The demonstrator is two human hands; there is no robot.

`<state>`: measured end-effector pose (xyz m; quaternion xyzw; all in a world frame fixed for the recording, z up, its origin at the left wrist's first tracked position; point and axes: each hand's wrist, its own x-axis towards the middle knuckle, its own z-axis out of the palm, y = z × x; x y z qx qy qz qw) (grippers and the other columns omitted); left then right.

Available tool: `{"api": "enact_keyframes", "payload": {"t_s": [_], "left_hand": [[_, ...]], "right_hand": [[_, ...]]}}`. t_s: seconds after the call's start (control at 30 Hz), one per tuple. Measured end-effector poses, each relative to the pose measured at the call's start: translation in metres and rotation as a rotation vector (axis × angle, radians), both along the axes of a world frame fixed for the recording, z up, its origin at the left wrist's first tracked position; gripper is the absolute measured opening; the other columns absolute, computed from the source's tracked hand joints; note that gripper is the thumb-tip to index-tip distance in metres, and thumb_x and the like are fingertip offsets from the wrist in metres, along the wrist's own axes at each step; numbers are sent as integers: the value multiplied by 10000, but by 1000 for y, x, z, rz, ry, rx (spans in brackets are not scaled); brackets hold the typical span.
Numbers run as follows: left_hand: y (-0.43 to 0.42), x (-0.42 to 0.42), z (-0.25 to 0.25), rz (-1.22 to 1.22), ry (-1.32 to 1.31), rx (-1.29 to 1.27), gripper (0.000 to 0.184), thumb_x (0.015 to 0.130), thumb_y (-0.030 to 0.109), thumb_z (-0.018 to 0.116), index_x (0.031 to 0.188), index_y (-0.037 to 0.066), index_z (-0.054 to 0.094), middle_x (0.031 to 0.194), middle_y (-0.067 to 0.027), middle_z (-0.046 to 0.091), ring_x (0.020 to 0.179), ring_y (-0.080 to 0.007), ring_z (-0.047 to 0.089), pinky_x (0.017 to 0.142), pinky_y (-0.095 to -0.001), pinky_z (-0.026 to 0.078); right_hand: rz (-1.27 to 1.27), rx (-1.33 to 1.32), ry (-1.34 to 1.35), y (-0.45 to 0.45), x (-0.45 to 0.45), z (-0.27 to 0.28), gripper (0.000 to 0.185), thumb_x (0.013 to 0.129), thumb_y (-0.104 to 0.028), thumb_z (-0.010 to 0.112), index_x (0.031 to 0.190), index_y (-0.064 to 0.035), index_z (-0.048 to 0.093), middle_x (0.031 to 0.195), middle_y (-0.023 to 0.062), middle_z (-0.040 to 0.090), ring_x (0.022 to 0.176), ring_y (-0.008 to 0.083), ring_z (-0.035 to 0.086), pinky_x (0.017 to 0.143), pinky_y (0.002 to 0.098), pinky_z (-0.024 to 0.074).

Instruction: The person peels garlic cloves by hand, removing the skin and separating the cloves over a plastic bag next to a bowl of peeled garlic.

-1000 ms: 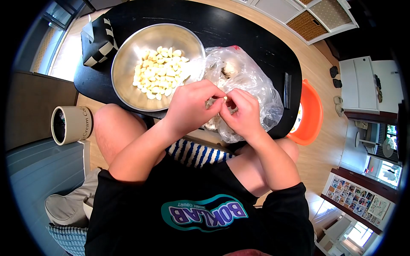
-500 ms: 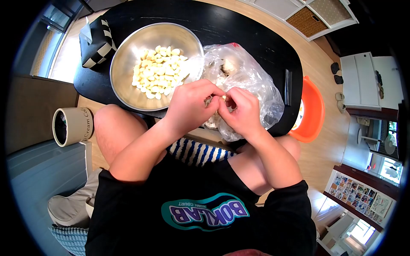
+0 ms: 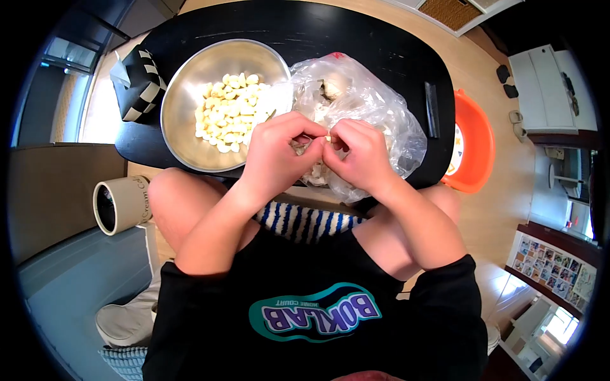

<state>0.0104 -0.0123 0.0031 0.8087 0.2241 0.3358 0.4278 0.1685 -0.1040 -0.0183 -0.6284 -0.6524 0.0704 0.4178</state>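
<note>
A small pale garlic clove (image 3: 328,138) is pinched between the fingertips of both my hands, mostly hidden by them. My left hand (image 3: 279,152) is closed, thumb and index finger meeting at the clove. From the other side, my right hand (image 3: 361,151) grips it the same way, fingers curled. Left of the hands, a wide steel bowl (image 3: 184,70) contains a heap of peeled garlic cloves (image 3: 229,114). Beneath and behind the hands lies a clear plastic bag (image 3: 387,108), with a whole garlic bulb (image 3: 335,86) and whitish skins in it.
Bowl and bag rest on a black table (image 3: 330,32). A checkered tissue box (image 3: 140,82) stands at its left end, and a dark strip-like object (image 3: 431,109) lies at the right. An orange tub (image 3: 480,146) is beyond the right edge; a cream bin (image 3: 121,204) stands lower left.
The view has shifted slightly. Both hands stay together over the bag, still pinching the clove, with their fingertips a little differently placed.
</note>
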Motion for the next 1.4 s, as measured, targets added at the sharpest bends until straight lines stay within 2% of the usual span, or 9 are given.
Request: {"api": "enact_keyframes", "payload": {"t_s": [0.3, 0.5, 0.57, 0.67, 0.8, 0.9, 1.0, 1.07, 1.4], "left_hand": [[-4, 0, 1, 2, 75, -89, 145, 772, -60, 707, 908, -12, 724, 854, -105, 713, 754, -182, 709, 702, -274, 574], [-6, 2, 2, 9, 89, -78, 172, 770, -74, 694, 931, -19, 725, 879, -116, 723, 773, -188, 719, 711, -277, 577], [-6, 2, -1, 12, 77, -116, 152, 815, -82, 669, 936, -18, 734, 911, -98, 728, 787, -122, 672, 715, -238, 542], [-4, 0, -8, 31, 71, -101, 152, 824, -87, 646, 937, -25, 728, 926, -104, 729, 796, -125, 672, 729, -243, 548], [-5, 1, -9, 23, 76, -137, 155, 832, -91, 630, 944, -33, 720, 944, -105, 729, 809, -115, 666, 733, -244, 549], [-7, 2, -8, 41, 41, -187, 160, 770, -78, 664, 911, -27, 721, 868, -118, 726, 763, -160, 704, 721, -255, 568], [-5, -1, -11, -9, 63, -235, 121, 862, -74, 652, 972, -59, 699, 974, -105, 719, 835, -97, 652, 758, -231, 539], [-5, -1, -12, -10, 82, -250, 119, 867, -68, 662, 982, -63, 691, 982, -102, 715, 839, -96, 649, 767, -228, 536], [-8, 1, -13, 16, 92, -261, 104, 843, -86, 633, 937, -57, 665, 975, -94, 708, 830, -85, 635, 760, -222, 528]], "right_hand": [[-14, 32, -37, -1, -1, -3, 187, 735, -137, 719, 722, -57, 550, 690, 94, 594, 661, 306, 618, 620, 398, 492], [-24, 113, -9, -1, -3, -7, 238, 725, -107, 732, 686, -43, 507, 657, 103, 559, 617, 311, 581, 596, 390, 466], [-26, 93, -12, -2, -4, -8, 238, 725, -120, 736, 689, -43, 514, 671, 109, 568, 631, 314, 590, 604, 398, 470], [-27, 37, -54, -4, -3, -5, 154, 759, -147, 701, 750, -63, 572, 714, 103, 634, 677, 298, 649, 639, 398, 511], [-42, 61, -54, -4, -3, -5, 150, 757, -144, 701, 751, -63, 575, 714, 107, 636, 677, 299, 653, 637, 399, 512], [-43, 49, -65, -4, -3, -6, 146, 756, -146, 700, 755, -61, 581, 720, 104, 637, 685, 299, 653, 643, 400, 511], [-48, 109, -22, -4, -4, -8, 201, 721, -117, 715, 713, -46, 527, 696, 105, 585, 659, 307, 605, 618, 391, 477], [-34, 52, -59, -5, -2, -6, 132, 761, -149, 696, 771, -61, 598, 737, 95, 638, 699, 299, 651, 659, 404, 509], [16, 16, 9, -6, -2, -9, 120, 774, -120, 685, 808, -50, 594, 773, 110, 620, 731, 317, 648, 644, 409, 531]]}}
